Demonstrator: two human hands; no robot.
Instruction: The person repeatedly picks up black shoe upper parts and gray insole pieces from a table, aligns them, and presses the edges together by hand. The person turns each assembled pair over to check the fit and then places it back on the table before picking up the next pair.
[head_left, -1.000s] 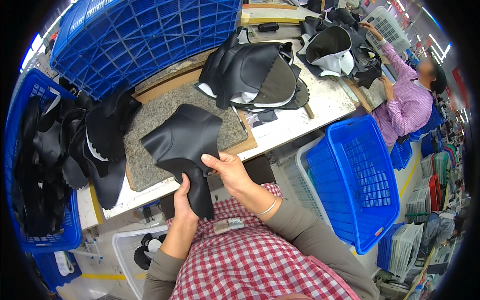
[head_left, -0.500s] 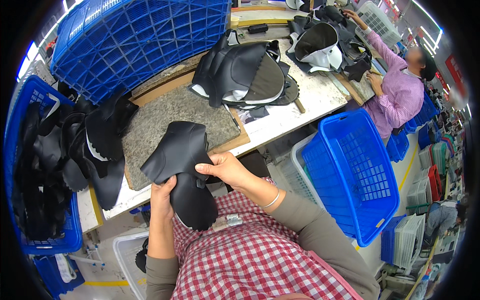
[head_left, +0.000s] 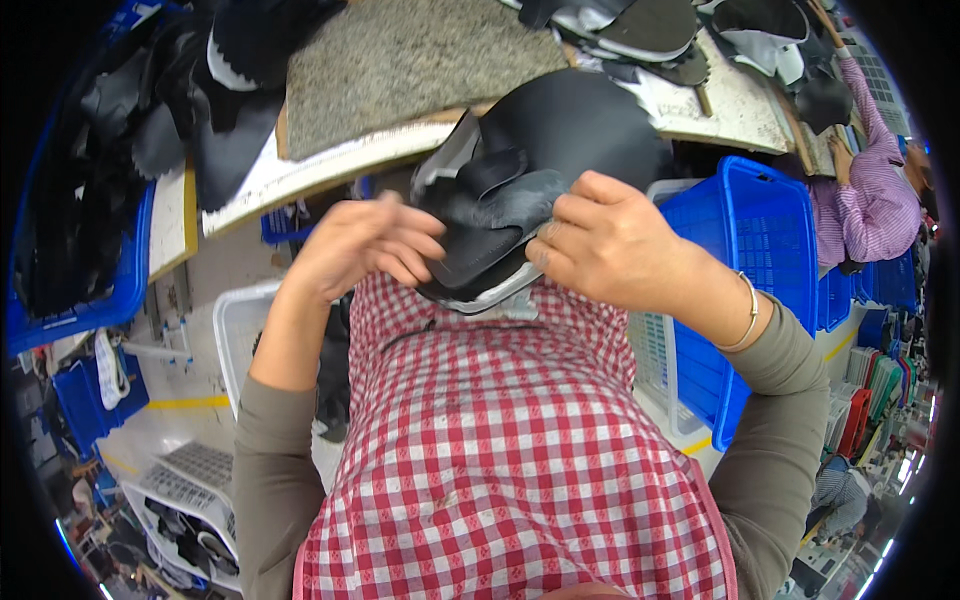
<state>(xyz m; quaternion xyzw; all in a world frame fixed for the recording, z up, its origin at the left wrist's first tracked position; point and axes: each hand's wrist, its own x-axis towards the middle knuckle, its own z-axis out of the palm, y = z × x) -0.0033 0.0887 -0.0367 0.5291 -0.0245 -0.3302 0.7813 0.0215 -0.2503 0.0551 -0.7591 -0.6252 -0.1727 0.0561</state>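
Observation:
A black leather shoe upper (head_left: 570, 125) is in front of my apron, its dark inside partly turned toward me and a pale edge along the near side. My right hand (head_left: 605, 240) is closed on its right edge, fingers curled in a pinch. Beside the upper's left side, my left hand (head_left: 372, 245) has its fingers apart and holds nothing; it is slightly smeared by motion. Its fingertips come close to the upper's near-left rim, and I cannot tell whether they touch it.
A rough grey board (head_left: 430, 70) lies on the white bench (head_left: 250, 185). More black uppers (head_left: 150, 110) are heaped at the left; others (head_left: 650, 25) lie at the far edge. Right of me stands a blue basket (head_left: 745, 210). A person in a pink shirt (head_left: 880, 190) works at the far right.
The upper has been turned to show its inside and brought over to the right. My left hand has let go of it. The view has tilted down toward my apron.

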